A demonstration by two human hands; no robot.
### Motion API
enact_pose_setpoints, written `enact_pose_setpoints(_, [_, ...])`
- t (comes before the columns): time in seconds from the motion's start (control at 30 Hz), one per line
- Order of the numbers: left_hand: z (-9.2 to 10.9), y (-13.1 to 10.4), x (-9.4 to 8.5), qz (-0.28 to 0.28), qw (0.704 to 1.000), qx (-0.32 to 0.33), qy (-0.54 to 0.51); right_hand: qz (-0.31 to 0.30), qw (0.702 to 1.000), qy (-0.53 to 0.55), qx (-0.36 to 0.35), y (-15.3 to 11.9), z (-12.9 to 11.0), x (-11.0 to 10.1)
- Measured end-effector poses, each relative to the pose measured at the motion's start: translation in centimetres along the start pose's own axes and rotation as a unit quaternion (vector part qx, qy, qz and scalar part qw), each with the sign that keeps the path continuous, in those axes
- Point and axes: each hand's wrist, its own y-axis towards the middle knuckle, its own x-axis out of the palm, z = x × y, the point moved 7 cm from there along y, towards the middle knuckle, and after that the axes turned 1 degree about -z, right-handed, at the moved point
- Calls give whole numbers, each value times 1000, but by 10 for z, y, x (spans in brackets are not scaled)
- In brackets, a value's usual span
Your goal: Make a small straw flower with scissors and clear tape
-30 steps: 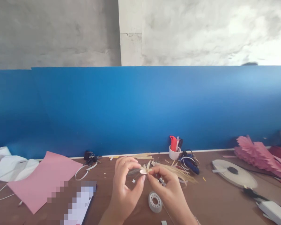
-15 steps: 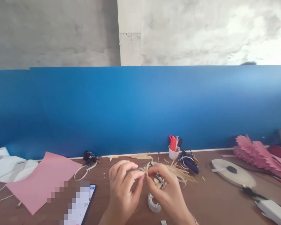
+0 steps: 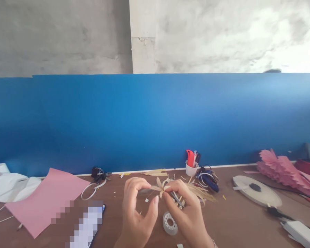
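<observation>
Between thumb and forefinger, my right hand [image 3: 184, 203] pinches a small flower shape of cream paper strips [image 3: 159, 186], its petals fanning out to the left and upward. My left hand [image 3: 136, 206] is beside it, thumb spread well away from the forefinger, whose tip is at the end of one petal; whether it touches cannot be made out. Behind my right hand lies a loose heap of beige paper strips [image 3: 201, 193], partly covered by the fingers. A roll of clear tape [image 3: 169, 223] rests on the table below the hands.
A pink paper sheet [image 3: 50, 198] and a phone [image 3: 86, 227] lie to the left, with keys [image 3: 100, 174] behind. At the back stands a white cup of pens [image 3: 191, 168]. On the right are an oval cream board [image 3: 258, 191], pink pleated paper [image 3: 285, 170] and a white device [image 3: 303, 234].
My left thumb has parted from the forefinger and dropped, releasing its pinch on the paper flower. My right hand still holds the flower, and more of its petals show.
</observation>
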Motion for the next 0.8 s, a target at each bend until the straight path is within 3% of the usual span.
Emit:
enact_pose_setpoints(0.13, [-9, 0, -2, 26, 998, -54, -5, -1, 1000, -5, -13, 1, -3, -1])
enact_pose_setpoints(0.3, [-17, 2, 7, -32, 992, -114, -51, -8, 1000, -3, -30, 2, -5, 0])
enact_pose_setpoints(0.47, [-9, 5, 10, -69, 992, -100, -18, -17, 999, 7, -32, 1, -7, 2])
enact_pose_setpoints(0.63, [5, 8, 2, -47, 996, 28, 67, -49, 997, 54, 40, 2, 1, 4])
enact_pose_setpoints(0.8, [16, 3, -5, -41, 963, 198, 179, -99, 982, 90, 131, 3, 10, 7])
